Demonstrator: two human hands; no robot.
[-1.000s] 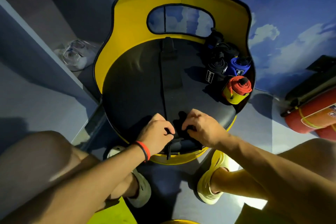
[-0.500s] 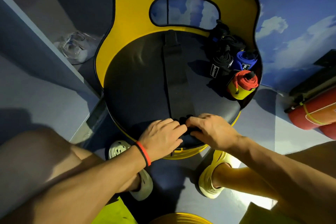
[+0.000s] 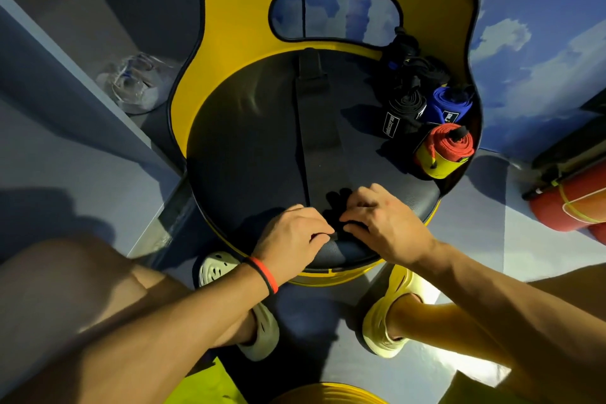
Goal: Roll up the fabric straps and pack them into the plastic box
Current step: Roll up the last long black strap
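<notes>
A long black fabric strap (image 3: 316,128) lies flat down the middle of the round black seat (image 3: 242,147) of a yellow chair. Its near end is a small roll pinched between my left hand (image 3: 295,234) and my right hand (image 3: 380,223) at the seat's front edge; my fingers hide most of the roll. At the seat's back right stand rolled straps: a black one (image 3: 401,113), a blue one (image 3: 451,105) and a red-and-yellow one (image 3: 446,149), with loose black straps (image 3: 416,65) behind them. A clear plastic box (image 3: 136,85) sits on the floor at the left.
The yellow chair back (image 3: 236,20) with an oval cut-out rises behind the seat. A grey bench edge (image 3: 65,108) runs along the left. A red cylinder (image 3: 577,203) lies on the floor at the right. My feet in foam shoes rest below the seat.
Both hands have moved forward along the seat, rolling the strap's near end away from me. The view has tilted a little lower.
</notes>
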